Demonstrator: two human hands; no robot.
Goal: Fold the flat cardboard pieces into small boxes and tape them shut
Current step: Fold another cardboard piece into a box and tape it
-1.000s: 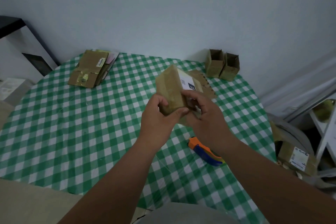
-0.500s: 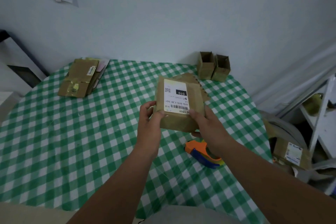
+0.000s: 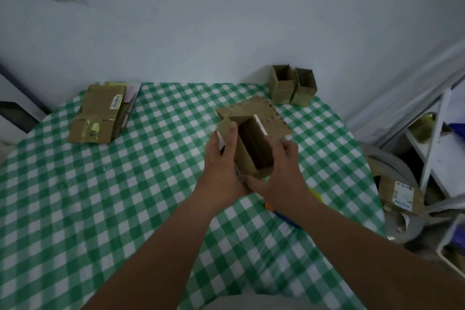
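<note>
Nearest the viewer, two bare forearms are stretched out over the table (image 3: 75, 209), which is covered in a green-and-white check cloth. Under the right forearm a tape dispenser (image 3: 279, 214) in orange and blue is partly hidden; it appears to have been kept within reach for the sealing step.

Just beyond, a half-formed cardboard box (image 3: 251, 148) is held above the table, opened into a sleeve so that its dark hollow faces the viewer. The left hand (image 3: 221, 168) is laid along the left wall, fingers fairly straight and the thumb pressed on the wall's upper edge; its grip is a flat steadying press rather than a curl. The right hand (image 3: 281, 171) is wrapped round the lower right corner, thumb across the near end and fingers curled about the right wall, so its grip is clamped on the cardboard. Held this way, the sleeve is probably being squared so the end flaps can be folded in; no tape on it can be made out.

Directly behind the box a flat cardboard piece (image 3: 271, 118) lies on the cloth. To the far left a stack of flat pieces (image 3: 100, 113) is waiting, and at the far right edge, against the wall, two folded boxes (image 3: 293, 85) stand upright, side by side and touching, tops open.
</note>
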